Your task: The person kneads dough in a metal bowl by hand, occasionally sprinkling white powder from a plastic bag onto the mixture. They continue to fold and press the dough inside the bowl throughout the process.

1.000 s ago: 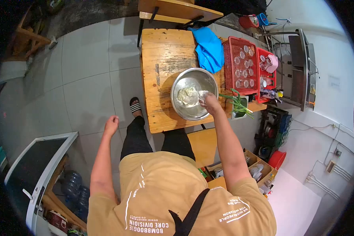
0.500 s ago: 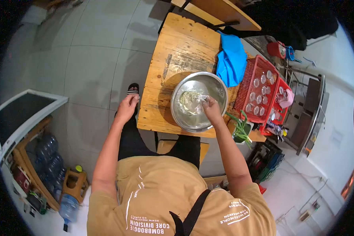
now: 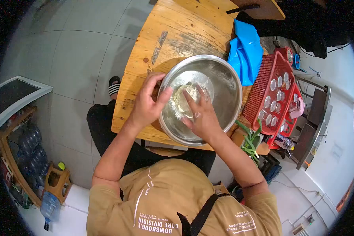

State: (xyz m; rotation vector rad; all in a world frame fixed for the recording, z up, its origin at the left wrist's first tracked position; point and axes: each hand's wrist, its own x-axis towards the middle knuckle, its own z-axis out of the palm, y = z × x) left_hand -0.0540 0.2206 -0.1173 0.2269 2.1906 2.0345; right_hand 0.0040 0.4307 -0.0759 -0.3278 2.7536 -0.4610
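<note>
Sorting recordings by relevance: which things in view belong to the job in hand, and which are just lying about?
Seemingly part of the job:
- metal bowl, left hand at its rim
- pale, dough-like mass, right hand on it
- wooden table under the bowl

Seemingly just lying about:
- blue sheet
- red basket with clear cups
- green stalks
- plastic stool

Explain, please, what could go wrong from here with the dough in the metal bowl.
The metal bowl appears close to the person's side of the table, so a hard push might slide or tip it, especially if the left hand at its rim has no firm grip. The dough may stick to the right hand, which touches it and shows pale residue.
</note>
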